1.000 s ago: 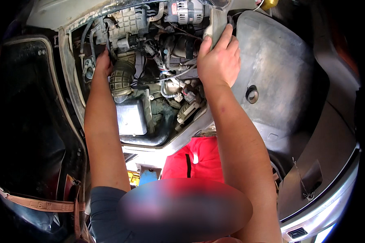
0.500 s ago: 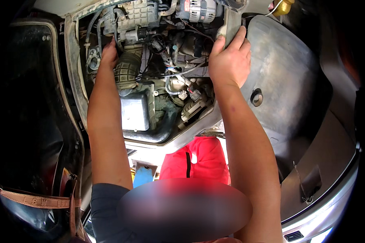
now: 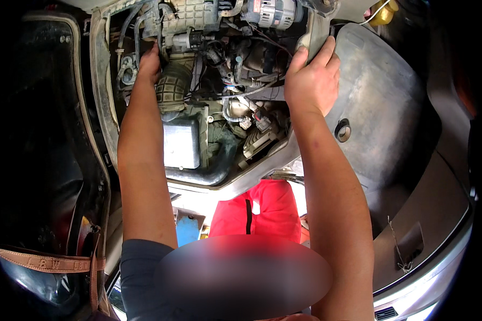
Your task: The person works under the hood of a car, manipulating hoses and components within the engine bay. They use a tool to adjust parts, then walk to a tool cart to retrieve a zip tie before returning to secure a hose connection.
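I look down into an open engine bay [image 3: 219, 91] crowded with hoses, wires and metal parts. My left hand [image 3: 149, 63] reaches in at the left, fingers tucked behind a black ribbed intake hose [image 3: 172, 91]; what they hold is hidden. My right hand [image 3: 311, 80] grips a light grey metal bracket [image 3: 315, 33] at the bay's right edge, thumb on its left side. An alternator [image 3: 270, 12] with a finned silver body sits just left of the bracket at the top.
A grey plastic wheel-arch liner [image 3: 380, 107] with a round plug [image 3: 341, 130] curves to the right. A grey box [image 3: 181, 142] lies low in the bay. A yellow cap [image 3: 383, 13] shows top right. Red trousers [image 3: 257, 211] appear below.
The view has drifted so the bay sits higher in the picture. Both hands have stayed on the same parts, the right hand still closed on the bracket.
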`<control>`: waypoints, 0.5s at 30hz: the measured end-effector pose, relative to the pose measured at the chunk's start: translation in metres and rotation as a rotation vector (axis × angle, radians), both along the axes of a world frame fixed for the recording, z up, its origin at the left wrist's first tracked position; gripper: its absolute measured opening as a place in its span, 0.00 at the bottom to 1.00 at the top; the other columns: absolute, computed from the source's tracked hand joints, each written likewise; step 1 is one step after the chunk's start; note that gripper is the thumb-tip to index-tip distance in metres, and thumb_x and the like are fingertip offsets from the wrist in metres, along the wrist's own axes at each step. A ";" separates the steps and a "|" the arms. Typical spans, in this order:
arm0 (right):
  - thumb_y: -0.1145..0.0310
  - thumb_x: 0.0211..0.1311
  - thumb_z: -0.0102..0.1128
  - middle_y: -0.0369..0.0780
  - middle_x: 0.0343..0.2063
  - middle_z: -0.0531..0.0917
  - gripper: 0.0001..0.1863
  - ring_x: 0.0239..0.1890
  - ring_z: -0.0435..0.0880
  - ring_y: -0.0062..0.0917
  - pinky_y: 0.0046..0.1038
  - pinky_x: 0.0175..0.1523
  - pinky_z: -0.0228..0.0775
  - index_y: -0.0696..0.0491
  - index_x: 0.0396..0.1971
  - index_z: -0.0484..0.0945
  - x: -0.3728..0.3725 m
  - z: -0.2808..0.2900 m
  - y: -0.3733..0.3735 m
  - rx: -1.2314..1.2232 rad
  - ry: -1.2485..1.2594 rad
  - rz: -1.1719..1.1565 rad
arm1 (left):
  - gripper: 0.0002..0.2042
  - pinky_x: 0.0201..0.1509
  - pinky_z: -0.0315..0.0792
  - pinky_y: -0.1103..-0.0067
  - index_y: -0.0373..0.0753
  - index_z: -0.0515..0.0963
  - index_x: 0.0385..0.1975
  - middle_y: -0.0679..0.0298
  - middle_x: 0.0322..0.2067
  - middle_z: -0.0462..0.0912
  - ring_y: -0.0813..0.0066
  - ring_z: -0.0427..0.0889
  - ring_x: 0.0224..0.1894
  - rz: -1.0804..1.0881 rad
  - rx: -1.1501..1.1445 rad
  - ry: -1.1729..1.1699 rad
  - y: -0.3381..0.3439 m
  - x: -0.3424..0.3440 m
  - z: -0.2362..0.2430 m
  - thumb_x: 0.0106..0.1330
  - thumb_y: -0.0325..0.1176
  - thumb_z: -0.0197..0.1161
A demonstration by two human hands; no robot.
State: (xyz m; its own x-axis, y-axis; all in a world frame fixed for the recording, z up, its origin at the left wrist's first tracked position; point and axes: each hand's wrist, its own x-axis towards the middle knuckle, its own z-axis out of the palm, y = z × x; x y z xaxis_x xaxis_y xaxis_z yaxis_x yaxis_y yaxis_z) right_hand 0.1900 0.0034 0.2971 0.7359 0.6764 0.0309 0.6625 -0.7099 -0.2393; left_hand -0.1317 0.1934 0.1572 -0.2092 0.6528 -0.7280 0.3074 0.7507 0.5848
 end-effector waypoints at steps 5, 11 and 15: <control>0.50 0.66 0.50 0.50 0.55 0.73 0.34 0.56 0.74 0.43 0.40 0.59 0.68 0.54 0.67 0.60 0.000 0.000 0.001 0.003 -0.006 0.001 | 0.28 0.55 0.68 0.65 0.34 0.69 0.62 0.55 0.54 0.77 0.61 0.75 0.51 -0.001 0.107 -0.054 -0.004 0.000 -0.004 0.72 0.52 0.52; 0.50 0.67 0.48 0.48 0.55 0.74 0.33 0.58 0.73 0.43 0.40 0.59 0.68 0.53 0.67 0.60 -0.001 0.002 0.000 -0.017 -0.004 -0.016 | 0.29 0.60 0.65 0.63 0.36 0.67 0.65 0.53 0.63 0.70 0.57 0.69 0.62 -0.008 -0.039 0.073 0.002 0.015 0.011 0.73 0.53 0.49; 0.50 0.67 0.48 0.48 0.55 0.74 0.33 0.57 0.74 0.43 0.40 0.59 0.68 0.53 0.67 0.60 -0.003 0.002 0.003 -0.001 0.000 -0.008 | 0.28 0.50 0.73 0.61 0.33 0.71 0.59 0.51 0.51 0.78 0.57 0.78 0.48 0.001 0.007 0.070 0.009 -0.008 -0.010 0.72 0.52 0.51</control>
State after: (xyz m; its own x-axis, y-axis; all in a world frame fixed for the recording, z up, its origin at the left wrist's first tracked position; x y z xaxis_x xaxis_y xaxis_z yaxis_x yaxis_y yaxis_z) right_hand 0.1874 0.0060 0.2994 0.7413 0.6705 0.0306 0.6569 -0.7153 -0.2384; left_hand -0.1394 0.2023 0.1476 -0.2605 0.6574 -0.7071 0.3468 0.7472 0.5669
